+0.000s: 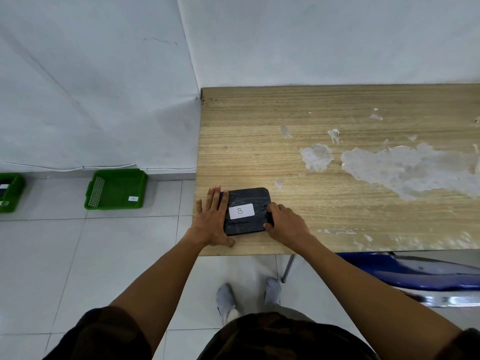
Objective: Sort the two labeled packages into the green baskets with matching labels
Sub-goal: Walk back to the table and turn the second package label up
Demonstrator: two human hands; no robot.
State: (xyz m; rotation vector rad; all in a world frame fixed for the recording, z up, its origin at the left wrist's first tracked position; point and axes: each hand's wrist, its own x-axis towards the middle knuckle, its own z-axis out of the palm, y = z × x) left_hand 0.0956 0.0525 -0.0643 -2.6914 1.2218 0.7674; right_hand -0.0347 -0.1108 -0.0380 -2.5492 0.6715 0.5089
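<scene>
Both hands met at a black package [246, 211] low in the middle of the frame. Left hand [211, 219] lay flat and spread against the package's left edge, fingers straight, thumb on the tabletop [337, 157], gripping nothing. Right hand [285, 223] curled round the package's right edge, fingers bent over the top and thumb at the near corner. That package lay flat on the tabletop's near left corner, its white label [241, 211] marked "B" facing up. On the floor [78, 255] at the left of the frame, well apart from the tabletop, stood a green basket [115, 189] by the wall, a small white tag inside. Another basket [10, 192] was cut off by the left edge.
</scene>
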